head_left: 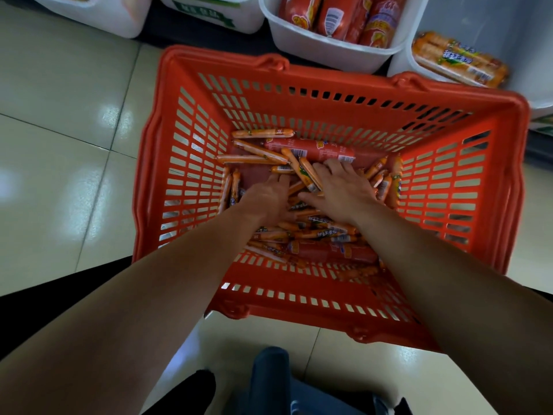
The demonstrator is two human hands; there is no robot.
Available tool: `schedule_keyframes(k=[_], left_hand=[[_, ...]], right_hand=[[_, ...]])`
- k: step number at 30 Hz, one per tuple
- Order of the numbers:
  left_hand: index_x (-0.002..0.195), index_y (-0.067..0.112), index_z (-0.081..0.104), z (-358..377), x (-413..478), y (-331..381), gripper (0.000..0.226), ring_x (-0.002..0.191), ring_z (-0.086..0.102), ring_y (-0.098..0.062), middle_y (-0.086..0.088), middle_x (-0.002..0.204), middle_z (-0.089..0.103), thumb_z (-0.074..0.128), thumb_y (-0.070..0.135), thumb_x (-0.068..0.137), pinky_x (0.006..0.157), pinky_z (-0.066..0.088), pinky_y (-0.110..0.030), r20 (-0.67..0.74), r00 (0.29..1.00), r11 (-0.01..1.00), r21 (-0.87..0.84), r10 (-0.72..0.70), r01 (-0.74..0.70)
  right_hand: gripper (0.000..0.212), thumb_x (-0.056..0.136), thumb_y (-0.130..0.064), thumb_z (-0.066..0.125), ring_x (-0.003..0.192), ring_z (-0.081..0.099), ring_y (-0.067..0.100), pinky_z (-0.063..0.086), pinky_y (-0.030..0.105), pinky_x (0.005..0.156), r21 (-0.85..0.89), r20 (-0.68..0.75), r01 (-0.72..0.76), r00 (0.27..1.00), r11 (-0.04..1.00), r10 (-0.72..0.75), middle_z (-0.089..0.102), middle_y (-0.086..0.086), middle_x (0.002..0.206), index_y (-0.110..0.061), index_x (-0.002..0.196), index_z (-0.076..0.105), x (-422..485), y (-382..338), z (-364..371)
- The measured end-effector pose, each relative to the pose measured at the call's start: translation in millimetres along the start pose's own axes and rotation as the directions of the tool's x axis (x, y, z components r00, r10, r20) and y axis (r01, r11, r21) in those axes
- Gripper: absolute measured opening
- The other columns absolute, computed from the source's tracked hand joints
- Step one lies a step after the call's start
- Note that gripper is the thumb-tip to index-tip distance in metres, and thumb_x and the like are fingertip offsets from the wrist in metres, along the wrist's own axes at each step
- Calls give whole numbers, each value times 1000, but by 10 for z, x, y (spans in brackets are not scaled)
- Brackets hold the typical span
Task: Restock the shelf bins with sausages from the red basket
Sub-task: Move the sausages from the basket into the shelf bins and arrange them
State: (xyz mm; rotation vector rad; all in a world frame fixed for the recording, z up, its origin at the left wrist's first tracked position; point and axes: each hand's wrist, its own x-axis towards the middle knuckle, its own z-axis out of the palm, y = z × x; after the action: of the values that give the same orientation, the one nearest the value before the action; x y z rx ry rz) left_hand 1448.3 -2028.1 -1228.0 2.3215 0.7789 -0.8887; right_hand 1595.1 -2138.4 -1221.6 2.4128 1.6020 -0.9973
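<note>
Head view, items listed left to right.

1. Pale glossy tiled floor point(59, 115): carries the basket; no raised surface is in view.
2. Two white plastic shelf bins point(98, 16) at the top left, cut off by the frame, so their contents cannot be told.
3. Red slotted plastic basket point(179, 145): stands on the floor just below the bins, with both forearms reaching into it.
4. Thin orange-wrapped sausages point(260, 133): a loose heap across the basket bottom, pointing every way.
5. Left hand point(266, 199): fingers reach forward into the heap with the tips partly buried. Whether they grip anything cannot be told.
6. Thick red-wrapped sausage point(311, 148): lies crosswise at the far side of the heap; another shows near the front wall.
7. Right hand point(344, 190): spread wide, palm down, resting on the sausages and holding none.
8. White plastic bin of thick red sausages point(329, 46), top centre-right, part filled.
9. White plastic bin with an orange sausage pack point(419, 64), far right.

Step in hand, as judged: gathering a batch, with none lifted yet. The next move calls for closing both hands round a bundle of one kind, raising it clear of the rim, and carrying it to the bin of matching stock.
</note>
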Motion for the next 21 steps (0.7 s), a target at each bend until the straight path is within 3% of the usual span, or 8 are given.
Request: schedule_keyframes(k=[5,10,13,17,21], left_hand=[[150,23,34,-64,-115,-147,73,119,58,-26,-8,134,59,69,44,90,95,49,-39,46,998,996,-88,32,-28],[141,19,46,-79,-226,-280,59,120,57,-29,-10,134,59,62,49,93,97,48,-42,121,993,1000,13,8,-10],[143,23,44,-116,-268,-364,57,122,56,-28,-9,134,59,64,42,93,97,47,-40,98,995,1000,-12,18,-17],[138,26,44,-114,-277,-469,61,119,56,-27,-6,133,59,71,43,86,98,48,-42,83,996,1000,-6,-23,24],[148,25,29,-52,-253,-351,90,128,48,-32,-8,142,48,72,60,77,104,42,-49,53,997,998,49,-51,48]], right_hand=[[56,98,-62,40,114,50,28,47,45,91,5,111,26,993,1000,-26,48,7,126,-18,133,46,72,-42,-86],[48,101,-53,41,122,51,25,45,39,92,-31,185,29,983,999,-23,49,3,139,-21,136,50,-48,67,-178],[43,100,-49,48,117,54,27,45,38,89,-32,223,-40,974,999,46,55,5,131,-25,136,49,-125,209,-268],[55,95,-47,58,128,51,30,44,41,99,-29,215,-118,969,993,121,49,7,144,-33,146,43,-205,299,-358],[97,76,-69,69,137,41,32,36,47,110,-80,277,-115,952,990,133,36,7,154,-30,154,26,-236,244,-302]])
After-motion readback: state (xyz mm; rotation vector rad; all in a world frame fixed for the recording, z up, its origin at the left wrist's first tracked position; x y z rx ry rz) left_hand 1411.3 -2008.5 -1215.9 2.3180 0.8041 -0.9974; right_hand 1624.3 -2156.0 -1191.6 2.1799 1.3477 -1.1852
